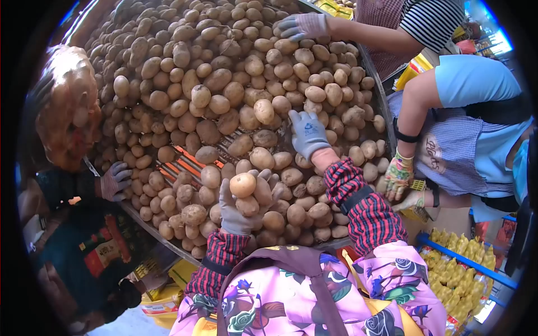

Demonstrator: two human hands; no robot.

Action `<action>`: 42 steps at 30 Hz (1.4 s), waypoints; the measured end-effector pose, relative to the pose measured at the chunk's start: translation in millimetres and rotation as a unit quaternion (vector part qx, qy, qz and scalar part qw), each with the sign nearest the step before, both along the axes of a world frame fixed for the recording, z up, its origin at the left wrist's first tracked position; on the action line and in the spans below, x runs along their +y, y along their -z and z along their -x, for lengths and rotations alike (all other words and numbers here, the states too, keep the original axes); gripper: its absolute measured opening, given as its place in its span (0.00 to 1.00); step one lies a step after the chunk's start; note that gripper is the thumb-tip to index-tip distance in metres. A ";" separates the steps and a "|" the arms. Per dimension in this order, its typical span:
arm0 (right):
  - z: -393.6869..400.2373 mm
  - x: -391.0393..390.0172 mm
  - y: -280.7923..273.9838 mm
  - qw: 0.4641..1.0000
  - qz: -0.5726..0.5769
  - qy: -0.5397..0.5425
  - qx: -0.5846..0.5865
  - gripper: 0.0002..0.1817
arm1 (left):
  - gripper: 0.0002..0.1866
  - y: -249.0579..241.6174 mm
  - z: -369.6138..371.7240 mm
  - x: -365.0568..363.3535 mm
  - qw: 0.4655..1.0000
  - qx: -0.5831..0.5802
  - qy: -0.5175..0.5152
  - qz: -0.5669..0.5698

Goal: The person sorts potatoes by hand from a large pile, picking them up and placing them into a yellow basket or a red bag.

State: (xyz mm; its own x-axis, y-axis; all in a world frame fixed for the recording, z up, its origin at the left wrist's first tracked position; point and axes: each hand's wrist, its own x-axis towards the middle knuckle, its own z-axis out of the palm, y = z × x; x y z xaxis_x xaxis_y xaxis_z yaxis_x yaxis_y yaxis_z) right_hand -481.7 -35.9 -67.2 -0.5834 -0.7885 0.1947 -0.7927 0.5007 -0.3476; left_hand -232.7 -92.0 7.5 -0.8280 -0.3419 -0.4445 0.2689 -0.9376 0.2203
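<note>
My left hand, in a grey glove, is turned palm up near the front edge of the pile. Its fingers curl around a few potatoes, the top one pale and smooth. Farther out, my right hand, in a blue-grey glove, is back up over the pile, fingers pointing away and slightly apart. No potato shows in it; its fingertips are close to or touching the potatoes there. Loose brown potatoes surround both hands. Between them, orange bars and dark slats show through a gap.
A metal rim borders the potato bed. Other people's gloved hands are at the far side, right and left. Yellow net bags are at lower right beside a blue rail. A yellow bag is at lower left.
</note>
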 end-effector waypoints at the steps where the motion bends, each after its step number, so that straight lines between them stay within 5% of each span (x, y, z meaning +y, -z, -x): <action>1: 0.0 5.6 -1.1 1.000 0.001 -0.003 0.005 0.30 | 0.41 -0.6 -0.7 0.0 1.000 0.013 0.001 -0.023; 3: -5.8 19.3 -15.4 0.955 0.071 0.055 -0.282 0.26 | 0.41 -1.1 -0.8 -3.0 0.999 0.032 0.003 -0.040; 4: -13.3 26.8 -24.9 0.872 0.144 0.077 -0.460 0.23 | 0.42 0.8 -1.2 -6.0 0.995 0.086 0.022 -0.051; 5: -24.5 34.9 -21.2 0.823 0.243 0.018 -0.513 0.23 | 0.43 -0.7 -2.2 -4.9 0.988 0.133 0.042 -0.065; 6: -38.9 40.2 -48.1 0.837 0.206 -0.032 -0.506 0.22 | 0.44 -0.1 -2.6 -7.6 0.989 0.126 0.053 -0.051; 7: -55.9 43.3 -68.4 0.783 0.178 -0.063 -0.592 0.23 | 0.44 3.8 -6.2 -8.1 0.989 0.125 0.053 -0.054; 9: -72.3 43.9 -75.8 0.913 0.164 -0.182 -0.326 0.21 | 0.41 19.5 -14.1 -9.3 0.998 0.041 0.032 0.042; 11: -46.2 36.9 -97.6 0.830 0.036 -0.216 -0.512 0.17 | 0.41 23.2 -17.9 -10.4 0.998 0.043 0.047 -0.015; 12: -22.5 30.0 -100.3 0.821 0.034 -0.279 -0.497 0.15 | 0.43 15.6 -16.9 -7.6 0.991 0.109 0.077 -0.034; 14: 32.5 4.5 -91.1 0.948 0.105 -0.228 -0.197 0.19 | 0.44 13.0 -17.0 -1.7 0.983 0.152 0.100 -0.024; 16: 86.5 -7.5 -75.6 0.994 0.012 -0.084 0.071 0.29 | 0.44 7.7 -19.8 -0.7 0.980 0.170 0.101 -0.034; 17: 106.8 -11.6 -57.8 0.987 -0.146 -0.055 0.027 0.34 | 0.45 3.6 -18.6 -1.3 0.975 0.192 0.100 -0.044; 22: 114.2 -22.7 -77.9 0.936 -0.335 -0.108 0.015 0.31 | 0.43 -11.4 -32.8 -3.7 0.976 0.182 0.094 0.068; 26: 87.4 6.5 -58.6 0.967 -0.231 -0.085 -0.068 0.29 | 0.40 -28.8 -50.3 0.2 0.987 0.144 0.056 0.054; 27: 68.1 8.3 -87.0 0.948 -0.256 -0.068 -0.180 0.30 | 0.41 -28.1 -54.9 3.3 0.985 0.152 0.055 0.057; 29: 39.3 21.1 -40.6 0.956 -0.048 -0.190 -0.219 0.35 | 0.41 -29.5 -58.6 10.6 0.983 0.166 0.064 0.048; 31: -17.6 49.7 -48.1 0.847 0.127 -0.238 -0.458 0.31 | 0.36 -35.0 -58.6 21.5 0.983 0.109 0.107 0.107; 33: -69.6 102.5 -51.8 0.737 0.255 -0.259 -0.570 0.29 | 0.34 -34.1 -56.8 40.4 0.982 0.066 0.100 0.146; 35: -109.2 172.6 -71.0 0.562 0.289 -0.168 -0.756 0.29 | 0.33 -31.1 -58.8 55.1 0.983 -0.086 0.109 0.121; 37: -144.8 235.2 -29.0 0.536 0.378 -0.103 -0.748 0.31 | 0.40 -20.9 -37.6 88.5 0.971 0.051 0.210 0.101; 41: -233.2 328.8 6.9 0.434 0.477 0.131 -0.753 0.31 | 0.36 6.5 -26.3 141.0 0.932 -0.015 0.338 0.132; 42: -249.7 353.7 14.2 0.432 0.494 0.145 -0.741 0.31 | 0.34 47.1 -17.4 124.3 0.924 -0.094 0.369 -0.038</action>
State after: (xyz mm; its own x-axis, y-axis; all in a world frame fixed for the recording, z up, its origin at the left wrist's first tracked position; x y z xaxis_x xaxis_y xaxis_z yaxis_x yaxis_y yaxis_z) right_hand -232.1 317.8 -81.4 -0.6909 -0.5995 -0.4041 0.7122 -0.4683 -0.5229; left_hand -215.3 32.3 -39.6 -0.7295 0.3225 -0.6032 -0.4857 -0.8651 0.1249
